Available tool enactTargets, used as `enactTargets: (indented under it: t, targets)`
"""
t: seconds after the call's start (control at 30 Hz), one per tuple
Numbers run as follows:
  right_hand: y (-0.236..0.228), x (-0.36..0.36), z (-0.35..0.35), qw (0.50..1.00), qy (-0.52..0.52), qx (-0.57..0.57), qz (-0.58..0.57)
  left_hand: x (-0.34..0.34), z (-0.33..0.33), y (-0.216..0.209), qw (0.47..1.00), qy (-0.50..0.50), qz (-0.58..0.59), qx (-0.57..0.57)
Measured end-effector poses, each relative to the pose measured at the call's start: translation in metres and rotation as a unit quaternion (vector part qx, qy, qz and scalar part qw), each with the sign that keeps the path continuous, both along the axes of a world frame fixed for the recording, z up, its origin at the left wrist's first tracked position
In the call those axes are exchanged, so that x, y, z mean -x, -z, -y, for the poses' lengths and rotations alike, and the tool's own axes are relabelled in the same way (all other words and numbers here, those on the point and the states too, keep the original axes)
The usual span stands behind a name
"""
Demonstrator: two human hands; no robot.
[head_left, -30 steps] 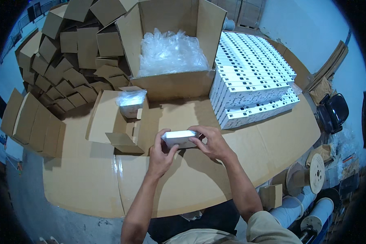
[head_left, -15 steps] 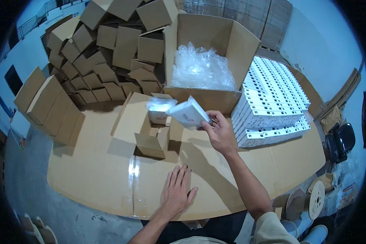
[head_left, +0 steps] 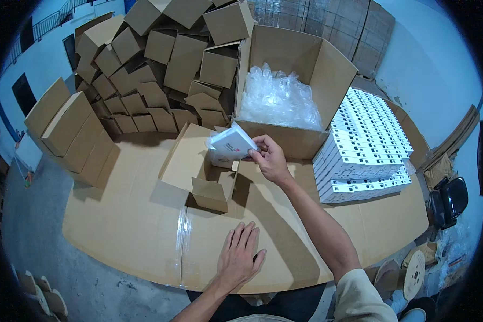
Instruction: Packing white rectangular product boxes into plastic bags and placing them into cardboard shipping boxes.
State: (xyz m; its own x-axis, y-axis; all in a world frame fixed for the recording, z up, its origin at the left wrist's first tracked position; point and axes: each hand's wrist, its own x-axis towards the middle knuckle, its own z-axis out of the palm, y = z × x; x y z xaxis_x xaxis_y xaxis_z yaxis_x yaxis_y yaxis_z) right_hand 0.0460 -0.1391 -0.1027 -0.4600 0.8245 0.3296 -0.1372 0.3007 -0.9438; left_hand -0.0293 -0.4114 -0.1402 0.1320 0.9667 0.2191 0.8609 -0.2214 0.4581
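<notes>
Between its thumb and fingers my right hand [head_left: 271, 158] grips the right edge of a flat white box [head_left: 232, 143]. This box is tilted, with small printing on its face. It hovers over an open brown carton [head_left: 211, 196] whose flaps stand out. Something in clear plastic shows behind the white box at the carton's far end, mostly hidden. My left hand [head_left: 240, 256] lies flat on the cardboard-covered table [head_left: 129, 228], fingers stretched out, holding nothing, just in front of the carton.
A large carton [head_left: 284, 140] of clear plastic bags [head_left: 282, 99] stands behind. Stacked white boxes [head_left: 354, 161] sit at the right. Many brown cartons [head_left: 185, 61] are piled at the back left, and closed cartons [head_left: 78, 137] stand at the left edge. Cable reels [head_left: 413, 275] lie below right.
My right hand has carried the white box left, from beside the small carton to over its far end. My left hand still rests on the table. The whole view has shifted slightly.
</notes>
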Motion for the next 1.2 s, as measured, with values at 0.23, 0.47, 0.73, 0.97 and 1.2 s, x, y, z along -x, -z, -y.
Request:
enactTargets:
  t: [0.23,0.47,0.73,0.97,1.2]
  targets:
    - [-0.029,0.004,0.01,0.976,0.027,-0.174,0.13,0.001,0.0,0.0,1.0,-0.004,0.009,-0.002]
    - [-0.028,0.019,0.01,0.922,0.053,-0.312,0.225,-0.001,-0.002,0.0,1.0,-0.004,0.025,-0.012]
    - [-0.014,0.037,0.007,0.88,0.086,-0.34,0.321,-0.003,-0.005,-0.006,1.0,-0.006,0.028,0.012]
    - [-0.026,0.051,0.012,0.852,0.096,-0.319,0.404,-0.002,-0.003,-0.001,1.0,-0.012,0.022,0.008]
    - [-0.015,0.056,0.008,0.842,0.128,-0.325,0.411,-0.003,-0.002,0.0,0.999,-0.01,0.035,0.014]
